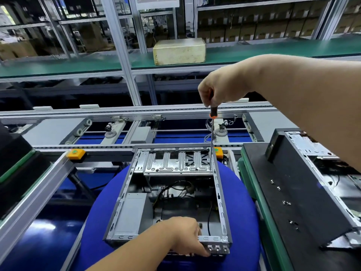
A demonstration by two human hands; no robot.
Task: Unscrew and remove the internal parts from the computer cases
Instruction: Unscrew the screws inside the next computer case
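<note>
A factory assembly line: a roller conveyor point(136, 112) of aluminium rails, green-matted shelves point(273, 49) above, stacked cartons point(254, 26) behind, open computer cases point(170, 192) at the bench

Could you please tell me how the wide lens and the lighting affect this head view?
Head view: the aluminium conveyor rails bow from wide-angle distortion; glare whitens the glossy blue panel at lower left; the open grey metal computer case is evenly lit and sharp; background shelves look dim and soft.
</note>
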